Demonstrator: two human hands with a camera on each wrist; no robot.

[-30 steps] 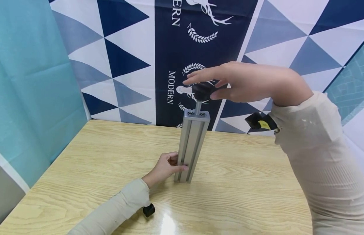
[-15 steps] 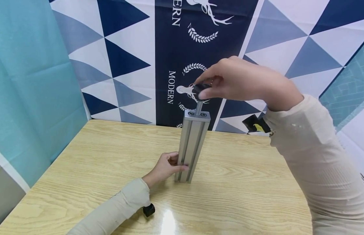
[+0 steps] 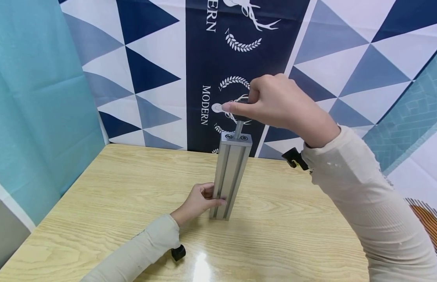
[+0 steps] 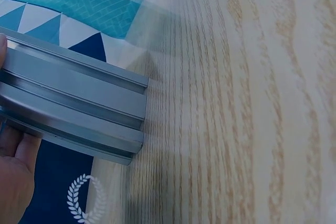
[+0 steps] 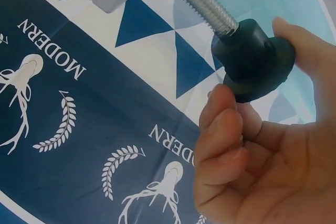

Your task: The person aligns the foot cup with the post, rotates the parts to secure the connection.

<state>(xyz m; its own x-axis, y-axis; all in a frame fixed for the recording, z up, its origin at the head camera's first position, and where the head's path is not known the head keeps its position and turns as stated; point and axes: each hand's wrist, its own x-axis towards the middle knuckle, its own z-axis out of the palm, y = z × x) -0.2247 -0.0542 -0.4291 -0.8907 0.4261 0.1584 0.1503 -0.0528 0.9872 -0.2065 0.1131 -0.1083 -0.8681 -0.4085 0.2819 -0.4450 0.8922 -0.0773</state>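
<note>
Your left hand (image 3: 198,199) gripped the upright metal profile (image 3: 229,172), inward from the far edge of the bench (image 3: 292,219); your right hand (image 3: 283,102) pinched its black knob (image 5: 252,59).

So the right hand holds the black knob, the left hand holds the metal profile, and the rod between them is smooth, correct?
Not smooth: the rod is threaded, as the right wrist view shows. The right hand does hold the black knob, the left hand the metal profile.

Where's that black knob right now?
In the right wrist view, the black knob is at the upper right, on the end of the threaded rod, held by the right hand.
</note>
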